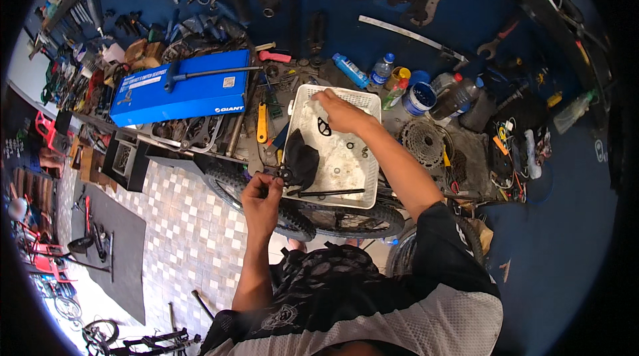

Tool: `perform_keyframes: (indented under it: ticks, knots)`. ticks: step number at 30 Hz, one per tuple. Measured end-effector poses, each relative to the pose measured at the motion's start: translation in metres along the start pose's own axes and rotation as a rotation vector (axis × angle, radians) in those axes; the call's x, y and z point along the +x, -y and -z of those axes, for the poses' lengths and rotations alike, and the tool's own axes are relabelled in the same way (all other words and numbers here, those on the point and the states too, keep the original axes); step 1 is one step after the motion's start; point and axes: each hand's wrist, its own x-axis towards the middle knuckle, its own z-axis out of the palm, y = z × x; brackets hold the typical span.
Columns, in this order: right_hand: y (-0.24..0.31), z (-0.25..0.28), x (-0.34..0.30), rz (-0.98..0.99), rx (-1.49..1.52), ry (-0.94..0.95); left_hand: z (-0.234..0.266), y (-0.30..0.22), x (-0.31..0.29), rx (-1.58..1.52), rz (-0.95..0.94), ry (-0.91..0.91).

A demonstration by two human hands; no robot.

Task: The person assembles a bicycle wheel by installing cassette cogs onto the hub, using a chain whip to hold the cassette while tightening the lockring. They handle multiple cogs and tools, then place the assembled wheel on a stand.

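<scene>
A white plastic basket [375,186] with slotted walls stands on the bench before me. My left hand [261,197] is at its near left corner, thumb and fingers pinched on a small dark metal part [285,174] whose kind I cannot make out. Right beside that part a black cloth [303,161] drapes into the basket. Over the far left of the basket reaches my right hand [346,115], fingers stretched out, seemingly empty. Just below it lies a small black plate with cut-outs [324,127]. Small rings [350,145] and a long black rod [329,192] also lie in the basket.
Left of the basket are a yellow-handled tool [262,123] and a blue box [193,93] with a T-shaped tool [200,74] on top. Bottles [383,68], a blue-rimmed tub [421,97] and a cassette [423,144] stand to the right. Bicycle wheels [359,221] sit below the bench edge.
</scene>
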Motion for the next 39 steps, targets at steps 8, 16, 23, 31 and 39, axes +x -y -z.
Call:
perform_keyframes:
  ticks: [8, 16, 23, 31, 39]
  knots:
    - [-0.014, -0.034, 0.025, 0.243, -0.330, -0.093, 0.005, 0.010, -0.004, 0.023, 0.041, 0.035]
    - [0.002, -0.015, -0.060, -0.049, -0.193, 0.183, -0.016, 0.018, 0.014, 0.007, 0.150, 0.083]
    - [0.018, -0.071, -0.108, -0.087, -0.287, 0.142, -0.029, 0.022, 0.016, -0.074, 0.161, 0.146]
    - [0.013, -0.080, -0.103, -0.119, -0.227, 0.107, -0.028, 0.024, 0.014, -0.125, 0.181, 0.151]
    - [0.019, -0.066, -0.095, -0.099, 0.167, 0.119, -0.024, 0.025, 0.015, -0.182, 0.224, 0.153]
